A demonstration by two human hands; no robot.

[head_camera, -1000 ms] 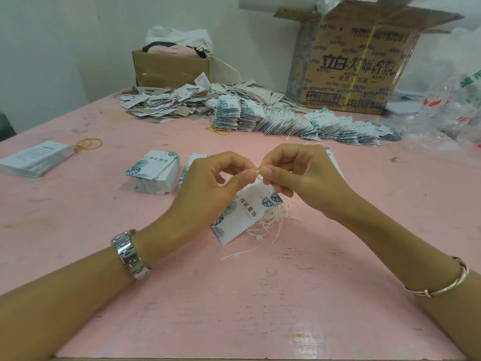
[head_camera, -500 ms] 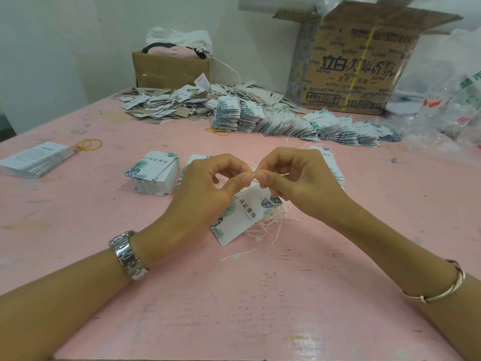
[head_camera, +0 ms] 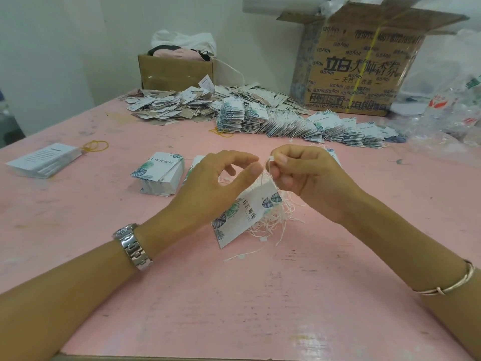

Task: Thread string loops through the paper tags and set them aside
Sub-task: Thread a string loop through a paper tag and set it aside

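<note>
A white paper tag with leaf prints hangs tilted above the pink table, under my two hands. My right hand pinches the small white end piece of a string loop that runs down to the tag's top. My left hand sits just left of it, thumb and forefinger apart, the thumb tip touching the string. A loose bundle of white strings lies beneath the tag. A stack of unthreaded tags stands to the left. Threaded tags lie fanned in a long row farther back.
A scattered heap of tags and a small brown box sit at the back. A large printed carton and clear plastic bags occupy the back right. A white card stack and yellow rubber band lie far left.
My two hands were pinched together on the string; now the left fingers have spread apart and the right hand has lifted the string end up and slightly right.
</note>
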